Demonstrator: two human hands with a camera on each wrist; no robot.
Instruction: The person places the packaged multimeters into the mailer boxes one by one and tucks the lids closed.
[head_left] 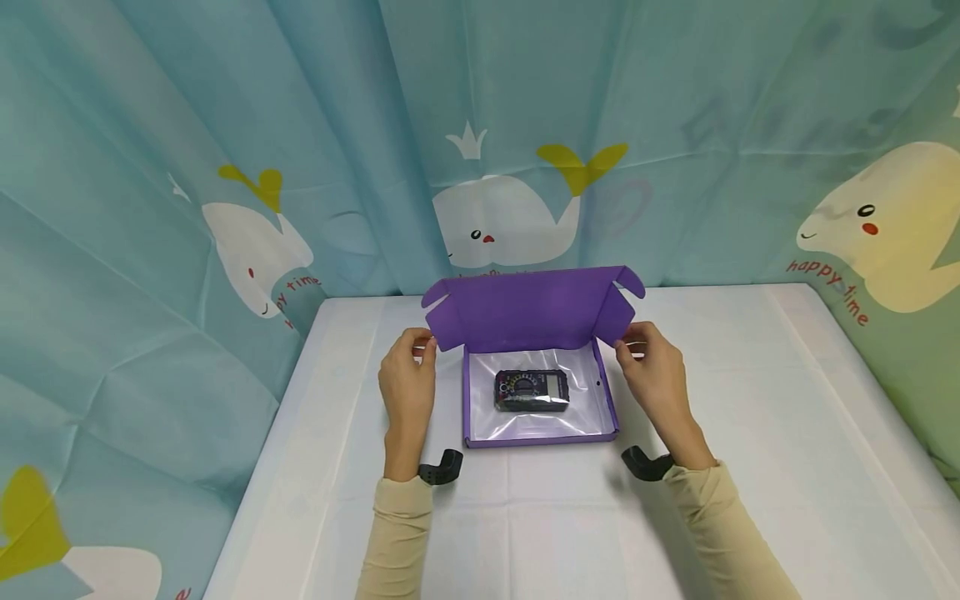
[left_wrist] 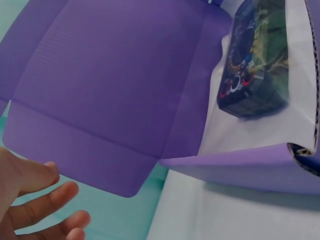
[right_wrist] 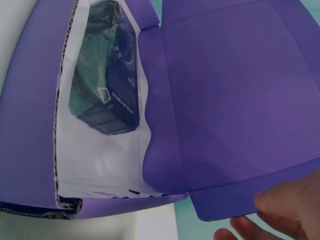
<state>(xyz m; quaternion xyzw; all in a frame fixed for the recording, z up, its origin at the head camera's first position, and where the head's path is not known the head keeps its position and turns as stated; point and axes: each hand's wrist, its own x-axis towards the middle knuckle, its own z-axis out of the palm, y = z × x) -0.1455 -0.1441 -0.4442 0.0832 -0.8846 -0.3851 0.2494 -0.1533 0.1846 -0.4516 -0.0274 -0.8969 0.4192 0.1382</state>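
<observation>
Head view shows a purple corrugated cardboard mailer box (head_left: 468,421) sitting at the centre of a white cloth-covered table (head_left: 750,417), its hinged purple lid (head_left: 528,308) raised upright toward the back of the frame. The lid stands because both hands steady it from the sides. The left hand (head_left: 407,379), at centre left, pinches the rounded side flap (head_left: 433,315) on the lid's left edge between thumb and fingertips. The right hand (head_left: 654,371), at centre right, grips the matching flap (head_left: 618,321) in the same way. Holding the flaps rather than the panel keeps the box mouth unobstructed.

Inside the tray, a black digital multimeter with a coloured dial (head_left: 531,390) lies flat in a clear plastic bag (head_left: 525,421) that lines the box floor, so the meter rests near the middle, apart from the walls.

Left wrist view shows the fingers (left_wrist: 42,202) at lower left lightly curled just beside the flap's rounded corner; right wrist view shows fingertips (right_wrist: 280,202) at lower right touching the flap's edge. A black wrist-camera mount (head_left: 441,468) sits on each forearm. A teal whale-print curtain (head_left: 225,167) hangs behind the table.
</observation>
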